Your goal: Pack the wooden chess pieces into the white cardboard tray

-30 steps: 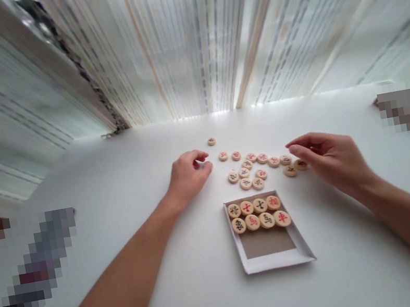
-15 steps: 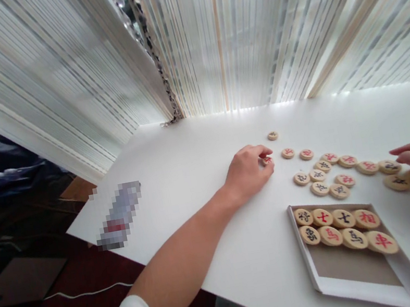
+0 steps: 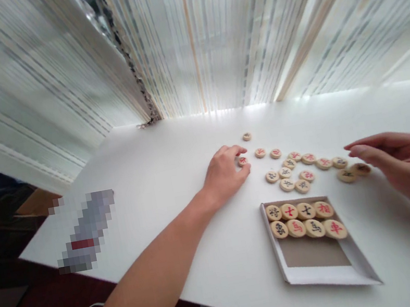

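sitting near the front edge of the white table [image 3: 165, 155], a shallow white box [image 3: 321, 274] holds two rows of four round wooden pieces [image 3: 296, 228], pale, with signs in red or black; 士, 相, 馬 and 車 can be read. its brown bottom shows in front of them. behind the box, loose pieces [image 3: 303, 186] lie flat, some touching. the right hand [image 3: 409, 165] has its fingers close together beside two dark-marked pieces [image 3: 347, 175]; i cannot tell if it pinches something. the left hand [image 3: 224, 171] curves thumb and finger around a red-marked piece [image 3: 243, 161]; i cannot tell if they press it. white surface extends from there to a blurred object [image 3: 89, 229] near the left edge. one piece [image 3: 247, 136] lies farthest, before a striped curtain [image 3: 178, 47].
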The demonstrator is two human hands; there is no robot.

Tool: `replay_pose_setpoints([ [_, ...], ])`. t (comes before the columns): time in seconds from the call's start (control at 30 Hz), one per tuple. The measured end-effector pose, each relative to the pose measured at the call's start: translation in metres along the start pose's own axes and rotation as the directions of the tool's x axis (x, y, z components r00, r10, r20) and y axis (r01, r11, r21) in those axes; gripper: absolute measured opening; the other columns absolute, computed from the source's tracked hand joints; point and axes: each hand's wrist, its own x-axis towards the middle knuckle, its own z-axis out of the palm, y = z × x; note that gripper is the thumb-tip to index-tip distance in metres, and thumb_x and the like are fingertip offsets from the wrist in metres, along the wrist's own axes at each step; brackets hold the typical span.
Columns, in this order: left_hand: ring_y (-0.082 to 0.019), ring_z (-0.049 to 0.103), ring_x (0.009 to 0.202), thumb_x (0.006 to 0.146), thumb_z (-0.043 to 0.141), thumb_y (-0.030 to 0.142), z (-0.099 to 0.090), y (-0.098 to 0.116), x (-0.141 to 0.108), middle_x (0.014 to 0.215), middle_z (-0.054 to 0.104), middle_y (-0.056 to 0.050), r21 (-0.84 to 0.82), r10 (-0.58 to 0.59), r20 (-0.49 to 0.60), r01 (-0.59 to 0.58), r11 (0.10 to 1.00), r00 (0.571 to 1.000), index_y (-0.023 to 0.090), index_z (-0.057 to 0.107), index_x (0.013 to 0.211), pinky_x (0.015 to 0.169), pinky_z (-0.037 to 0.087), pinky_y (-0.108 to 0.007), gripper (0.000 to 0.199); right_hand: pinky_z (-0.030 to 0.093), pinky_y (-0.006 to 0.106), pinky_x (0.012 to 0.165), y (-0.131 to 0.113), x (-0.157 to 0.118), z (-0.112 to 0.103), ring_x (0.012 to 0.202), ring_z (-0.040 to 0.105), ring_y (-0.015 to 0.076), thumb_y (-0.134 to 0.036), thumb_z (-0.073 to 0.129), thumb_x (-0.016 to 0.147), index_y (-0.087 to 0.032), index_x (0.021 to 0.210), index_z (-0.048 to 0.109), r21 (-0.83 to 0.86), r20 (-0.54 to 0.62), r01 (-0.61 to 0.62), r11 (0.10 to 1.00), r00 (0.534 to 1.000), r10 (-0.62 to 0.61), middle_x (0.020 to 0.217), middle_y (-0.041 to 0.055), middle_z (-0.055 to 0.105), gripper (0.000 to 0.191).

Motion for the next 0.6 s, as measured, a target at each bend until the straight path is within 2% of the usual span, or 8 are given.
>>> replay_pose_setpoints([
  [0.07,-0.022,0.074,0.097,0.090,0.069,0.014,-0.001,-0.001,0.001,0.115,0.077,-0.010,-0.006,0.002,-0.016,-0.002,1.000,1.000,0.017,0.076,0.117,0.100,0.059,-0.038,0.028,0.052,0.035,0.060,-0.020,-0.003,0.001,0.068,0.071,0.0243,-0.045,0.077,0.082,-0.020,0.089,0.084,0.091,0.005,-0.036,0.995,0.999,0.036,0.082,0.0120,0.081,0.026],
  [0.13,-0.023,0.073,0.095,0.089,0.070,0.016,-0.001,-0.002,0.003,0.113,0.077,-0.010,-0.012,0.010,-0.024,-0.010,1.000,1.000,0.017,0.076,0.116,0.099,0.059,-0.041,0.028,0.051,0.034,0.060,-0.026,-0.002,0.003,0.068,0.069,0.0232,-0.045,0.077,0.083,-0.018,0.088,0.083,0.145,0.007,-0.011,0.989,1.000,0.010,0.080,0.0106,0.080,0.028],
  [0.33,-0.023,0.072,0.086,0.087,0.070,0.020,-0.002,-0.004,0.007,0.109,0.079,-0.010,-0.005,0.015,-0.030,-0.015,1.000,0.999,0.016,0.077,0.115,0.091,0.061,-0.040,0.029,0.047,0.030,0.058,-0.012,0.001,0.005,0.064,0.063,0.0187,-0.043,0.075,0.089,-0.020,0.089,0.082,0.175,0.018,0.042,0.984,0.999,-0.046,0.077,0.0053,0.077,0.024],
  [0.6,-0.022,0.072,0.084,0.085,0.071,0.024,-0.004,-0.004,0.007,0.108,0.079,-0.009,0.014,0.024,-0.040,-0.023,1.000,0.999,0.017,0.077,0.114,0.086,0.062,-0.038,0.030,0.046,0.030,0.056,-0.016,0.000,0.006,0.062,0.062,0.0177,-0.041,0.074,0.091,-0.018,0.087,0.081,0.202,0.014,0.064,0.977,0.998,-0.068,0.073,0.0041,0.075,0.024],
])
